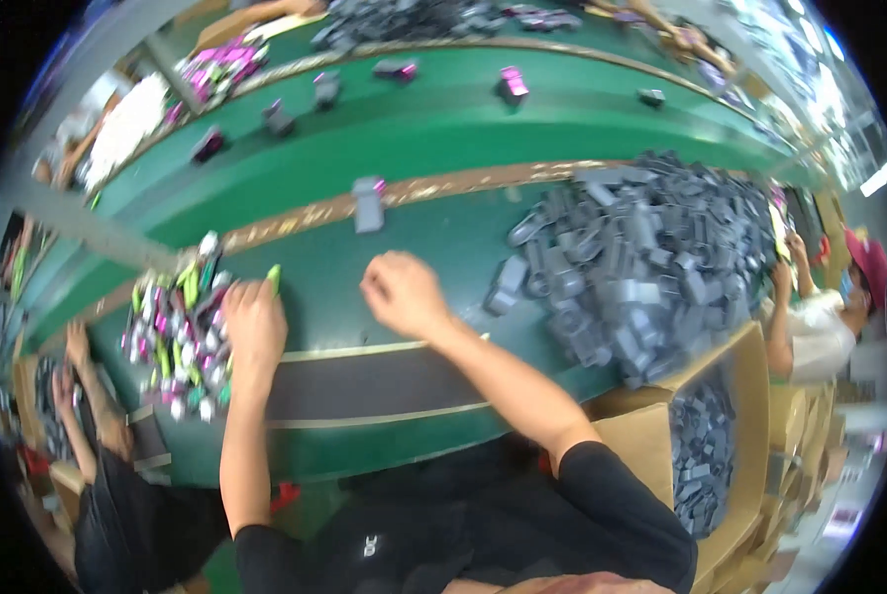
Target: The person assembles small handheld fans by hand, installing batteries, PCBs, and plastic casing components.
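My left hand [256, 322] is closed at the right edge of a heap of small white, magenta and lime-green parts [171, 342]. A lime-green piece [274, 277] sticks out past its fingertips, apparently held there. Over the green bench top my right hand [406, 295] has its fingers curled in; what they hold, if anything, is hidden. Beyond the hands, a grey plastic part with a magenta bit [368, 206] rests against the brown ledge. To the right lies a large pile of grey plastic housings [651, 257], slightly blurred.
A green conveyor belt [443, 124] carries several grey and magenta pieces past the ledge. A dark mat [374, 386] lies along the bench's near side. At lower right stands an open cardboard box [750, 436] of grey parts. Other people work at left, right and across.
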The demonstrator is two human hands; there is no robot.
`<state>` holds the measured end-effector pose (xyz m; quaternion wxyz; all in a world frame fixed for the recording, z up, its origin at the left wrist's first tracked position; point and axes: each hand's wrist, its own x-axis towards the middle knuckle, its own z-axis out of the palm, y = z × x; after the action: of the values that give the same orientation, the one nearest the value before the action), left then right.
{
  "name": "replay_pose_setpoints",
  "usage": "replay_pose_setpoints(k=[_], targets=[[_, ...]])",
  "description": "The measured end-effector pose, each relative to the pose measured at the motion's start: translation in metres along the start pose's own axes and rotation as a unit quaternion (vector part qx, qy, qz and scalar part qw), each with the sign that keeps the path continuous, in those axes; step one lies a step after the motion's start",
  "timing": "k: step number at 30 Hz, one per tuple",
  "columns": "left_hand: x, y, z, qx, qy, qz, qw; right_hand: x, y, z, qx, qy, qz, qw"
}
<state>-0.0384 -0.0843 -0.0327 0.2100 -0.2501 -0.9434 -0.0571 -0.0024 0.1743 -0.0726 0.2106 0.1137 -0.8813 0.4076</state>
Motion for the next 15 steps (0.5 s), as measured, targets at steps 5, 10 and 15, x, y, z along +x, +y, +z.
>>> replay_pose_setpoints(k=[5, 10, 15], targets=[[0.004, 0.031, -0.006, -0.162, 0.003, 0.051, 0.985, 0.01, -0.001, -0.027, 0.01, -0.056, 0.079, 0.995], [-0.003, 0.041, -0.024, -0.435, -0.03, -0.123, 0.891, 0.023, -0.011, -0.031, 0.067, -0.14, 0.149, 0.977], [-0.005, 0.051, -0.019, -0.406, -0.061, -0.095, 0.907, 0.016, -0.024, -0.039, 0.068, -0.2, 0.121, 0.97]])
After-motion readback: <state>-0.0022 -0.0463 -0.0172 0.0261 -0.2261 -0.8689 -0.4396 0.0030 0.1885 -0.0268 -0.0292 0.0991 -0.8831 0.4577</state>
